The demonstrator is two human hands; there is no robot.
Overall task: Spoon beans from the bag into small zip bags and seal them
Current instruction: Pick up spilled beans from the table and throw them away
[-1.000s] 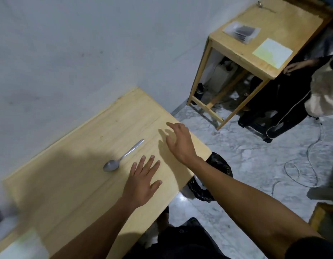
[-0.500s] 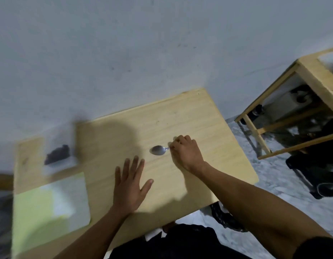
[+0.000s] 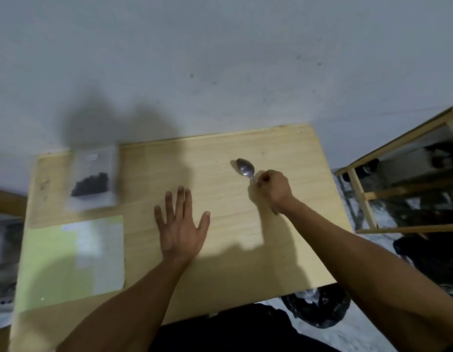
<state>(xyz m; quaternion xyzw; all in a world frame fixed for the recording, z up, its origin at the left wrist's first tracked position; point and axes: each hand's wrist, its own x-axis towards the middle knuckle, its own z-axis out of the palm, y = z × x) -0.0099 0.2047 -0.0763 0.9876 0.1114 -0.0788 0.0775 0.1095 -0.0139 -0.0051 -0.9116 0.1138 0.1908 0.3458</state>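
On the light wooden desk (image 3: 220, 262), the right hand (image 3: 273, 189) has its grip curled around the handle of a small metal spoon (image 3: 245, 168), right of the frame's centre. The left hand (image 3: 181, 224) lies flat in the middle, grip released. The clear plastic bag with dark beans (image 3: 93, 179) is at the upper left, above a pale green sheet (image 3: 55, 262).

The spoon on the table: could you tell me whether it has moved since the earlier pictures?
Yes. The spoon, now in the right hand's grip, has turned on the table: its bowl points toward the wall, not the near edge.
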